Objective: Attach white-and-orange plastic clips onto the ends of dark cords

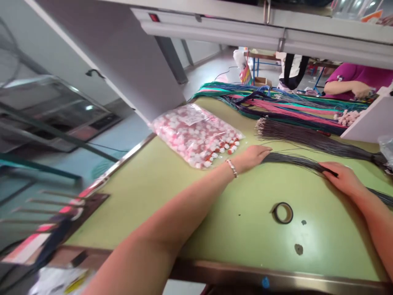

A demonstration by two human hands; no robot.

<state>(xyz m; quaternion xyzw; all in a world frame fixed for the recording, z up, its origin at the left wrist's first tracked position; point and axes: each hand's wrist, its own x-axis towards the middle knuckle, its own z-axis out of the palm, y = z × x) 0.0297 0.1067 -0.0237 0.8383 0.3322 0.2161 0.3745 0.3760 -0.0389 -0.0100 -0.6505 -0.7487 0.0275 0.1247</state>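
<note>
A bundle of thin black wires point(293, 159) stretches between my two hands above the green table. My left hand point(254, 157) is closed round its left end. Further right, my right hand point(339, 176) is wrapped round the same bundle, which continues past the wrist to the right edge. A roll of black tape point(283, 213) lies on the table in front of the hands. Behind them rests a second bundle of dark wires point(310, 139) with pale tips at its left end. A clear bag of white and red connectors point(196, 133) lies left of my left hand.
Long green, pink and blue wires point(264, 100) lie across the back of the green table point(138, 196). A white panel point(373, 116) stands at the right. Overhead runs a shelf point(215, 35). A rack with metal rods point(89, 213) sits at the left edge. Another person's hand point(362, 89) shows beyond.
</note>
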